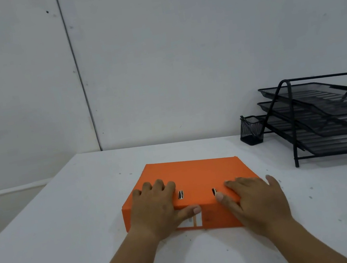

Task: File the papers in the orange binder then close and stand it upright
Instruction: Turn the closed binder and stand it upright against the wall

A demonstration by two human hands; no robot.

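Head view of a white table [71,240] set against a pale wall [177,50]. An orange lever-arch binder [194,178] lies flat and closed near the middle of the table, its spine facing the person and its far edge pointing toward the wall. Two small metal-rimmed slots [180,194] sit in the upper cover close to the spine edge, side by side and apart. A white label pocket [194,220] is partly visible on the spine, below the left thumb.

The left hand [157,205] rests palm down on the left part of the cover, fingers spread flat over the orange surface, the thumb stretched rightward along the top edge of the spine. The right hand [257,197] rests palm down on the right part of the cover, fingers extended and slightly apart, the index fingertip lying just beside the right slot. Neither hand pinches or wraps around anything; both lie open against the binder. Both bare forearms enter from the lower edge of the view.

At the far right of the table stands a black wire-mesh three-tier letter tray [330,114], its tiers slanted. A small black mesh pen cup [251,130] stands just beside its left end, near the wall. Both are well apart from the binder. No loose papers are visible outside the binder.
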